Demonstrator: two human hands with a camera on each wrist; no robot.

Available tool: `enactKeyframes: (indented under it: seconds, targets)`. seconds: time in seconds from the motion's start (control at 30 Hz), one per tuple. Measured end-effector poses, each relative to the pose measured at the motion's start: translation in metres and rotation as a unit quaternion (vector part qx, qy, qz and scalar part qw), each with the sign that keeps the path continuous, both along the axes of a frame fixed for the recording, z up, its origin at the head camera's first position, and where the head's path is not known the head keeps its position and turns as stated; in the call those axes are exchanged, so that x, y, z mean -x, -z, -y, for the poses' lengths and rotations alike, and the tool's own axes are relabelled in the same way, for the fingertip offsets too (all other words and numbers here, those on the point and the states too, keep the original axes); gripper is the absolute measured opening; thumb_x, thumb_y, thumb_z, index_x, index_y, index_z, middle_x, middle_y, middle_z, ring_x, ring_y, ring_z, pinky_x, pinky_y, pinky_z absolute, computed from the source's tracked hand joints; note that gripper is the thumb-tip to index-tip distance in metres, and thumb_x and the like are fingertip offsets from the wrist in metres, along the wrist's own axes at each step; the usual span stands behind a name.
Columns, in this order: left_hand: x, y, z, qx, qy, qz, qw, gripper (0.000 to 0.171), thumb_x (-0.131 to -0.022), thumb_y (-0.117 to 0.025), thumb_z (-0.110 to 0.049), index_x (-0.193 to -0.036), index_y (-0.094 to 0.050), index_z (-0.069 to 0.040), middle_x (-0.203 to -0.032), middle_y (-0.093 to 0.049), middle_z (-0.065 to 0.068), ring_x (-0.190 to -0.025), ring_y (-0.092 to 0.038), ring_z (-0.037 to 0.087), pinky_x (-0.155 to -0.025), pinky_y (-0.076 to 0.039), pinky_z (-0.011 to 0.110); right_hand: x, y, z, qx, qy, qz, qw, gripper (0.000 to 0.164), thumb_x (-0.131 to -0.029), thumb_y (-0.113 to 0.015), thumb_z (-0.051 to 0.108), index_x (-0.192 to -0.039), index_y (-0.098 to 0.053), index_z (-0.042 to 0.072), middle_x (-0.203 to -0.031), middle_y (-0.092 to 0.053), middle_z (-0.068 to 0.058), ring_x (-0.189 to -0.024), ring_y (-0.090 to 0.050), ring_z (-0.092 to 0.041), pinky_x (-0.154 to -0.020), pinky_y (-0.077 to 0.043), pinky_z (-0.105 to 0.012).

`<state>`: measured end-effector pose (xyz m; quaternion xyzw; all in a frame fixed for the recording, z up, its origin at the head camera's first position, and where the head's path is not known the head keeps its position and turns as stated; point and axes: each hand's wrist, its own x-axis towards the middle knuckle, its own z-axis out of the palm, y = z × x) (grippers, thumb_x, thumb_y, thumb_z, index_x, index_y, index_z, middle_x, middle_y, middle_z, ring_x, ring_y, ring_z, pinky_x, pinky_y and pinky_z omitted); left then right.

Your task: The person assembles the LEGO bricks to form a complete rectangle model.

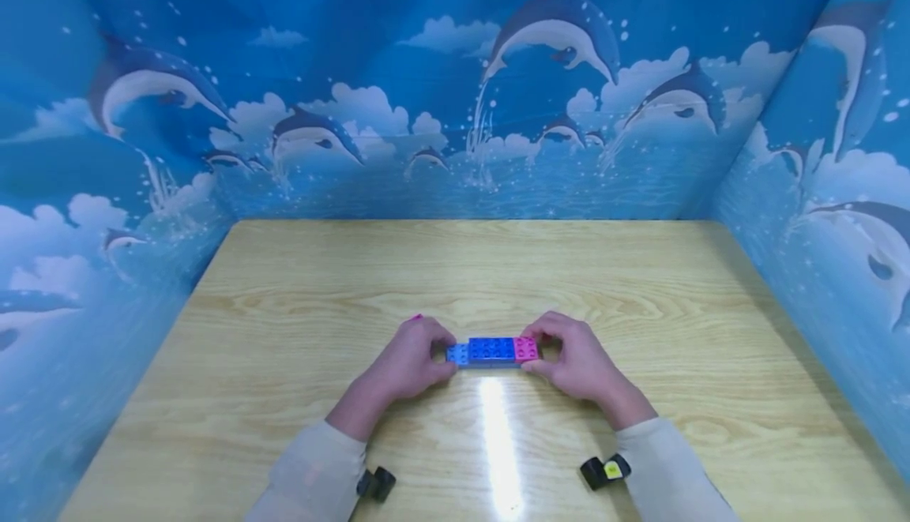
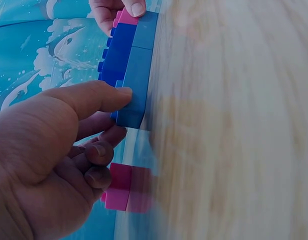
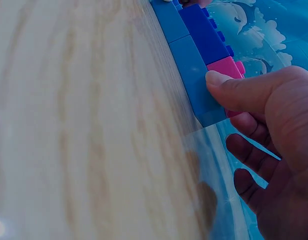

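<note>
A row of joined toy building bricks lies on the table in front of me. Its base is two light blue bricks [image 2: 137,70] end to end. Across their joint sits a dark blue brick [image 1: 492,348], with a pink brick [image 1: 525,348] beside it at the right end. My left hand [image 1: 411,358] pinches the left end, thumb on the near side of the light blue base. At the other end, my right hand [image 1: 577,358] grips the right light blue brick, its thumb just below the pink one. In the left wrist view, a separate pink brick [image 2: 119,187] stands beyond the left hand's curled fingers.
The bricks rest on a wood-grain table [image 1: 298,285]. Blue dolphin-print cloth [image 1: 398,135] rises along its back and both sides. A bright light reflection lies on the tabletop between my forearms. Each wrist wears a small black device [image 1: 604,471].
</note>
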<state>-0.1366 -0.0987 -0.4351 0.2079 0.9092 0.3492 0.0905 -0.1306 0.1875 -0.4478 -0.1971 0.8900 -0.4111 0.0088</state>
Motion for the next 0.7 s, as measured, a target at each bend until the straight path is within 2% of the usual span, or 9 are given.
enactKeyframes:
  seconds: [0.1, 0.27, 0.47, 0.53, 0.7]
  targets:
    - [-0.001, -0.001, 0.004, -0.007, -0.016, 0.003, 0.9998, 0.041, -0.078, -0.084, -0.019, -0.113, -0.071, -0.003, -0.105, -0.066, 0.003, -0.096, -0.06, 0.019, -0.086, -0.052, 0.034, 0.0, 0.001, 0.001, -0.001, 0.005, 0.004, 1.0, 0.037, -0.071, -0.091, 0.014, -0.101, -0.072, 0.022, -0.096, -0.063, 0.012, -0.094, -0.059, -0.013, -0.09, -0.049, -0.04]
    - [0.001, -0.006, 0.015, -0.03, -0.063, 0.0, 0.9975, 0.044, -0.077, -0.086, -0.017, -0.116, -0.07, -0.002, -0.102, -0.064, 0.003, -0.094, -0.06, 0.019, -0.084, -0.053, 0.032, -0.001, 0.0, 0.001, -0.004, 0.011, 0.006, 1.0, 0.036, -0.071, -0.091, 0.014, -0.1, -0.072, 0.022, -0.095, -0.062, 0.012, -0.093, -0.059, -0.014, -0.088, -0.05, -0.04]
    - [0.005, -0.006, 0.026, -0.025, -0.111, 0.003, 0.9935, 0.044, -0.077, -0.086, -0.014, -0.116, -0.069, -0.003, -0.098, -0.062, 0.0, -0.09, -0.06, 0.016, -0.08, -0.053, 0.028, -0.002, 0.0, 0.001, -0.002, 0.011, 0.006, 1.0, 0.035, -0.07, -0.091, 0.013, -0.099, -0.072, 0.021, -0.094, -0.062, 0.011, -0.092, -0.059, -0.015, -0.087, -0.05, -0.039]
    - [0.007, -0.006, 0.028, -0.022, -0.121, -0.005, 0.9924, 0.042, -0.075, -0.087, -0.013, -0.113, -0.07, -0.004, -0.099, -0.062, 0.001, -0.09, -0.06, 0.018, -0.079, -0.054, 0.029, -0.001, 0.0, 0.001, -0.003, 0.011, 0.007, 1.0, 0.035, -0.07, -0.091, 0.013, -0.099, -0.072, 0.021, -0.094, -0.062, 0.011, -0.091, -0.059, -0.015, -0.086, -0.051, -0.039]
    - [0.012, -0.002, 0.037, 0.017, -0.145, -0.034, 0.9887, 0.047, -0.075, -0.087, -0.018, -0.115, -0.07, -0.002, -0.111, -0.064, 0.008, -0.104, -0.06, 0.028, -0.093, -0.051, 0.042, 0.0, 0.001, 0.002, -0.001, 0.011, 0.009, 1.0, 0.036, -0.07, -0.091, 0.013, -0.1, -0.072, 0.022, -0.094, -0.062, 0.011, -0.091, -0.059, -0.015, -0.086, -0.051, -0.04]
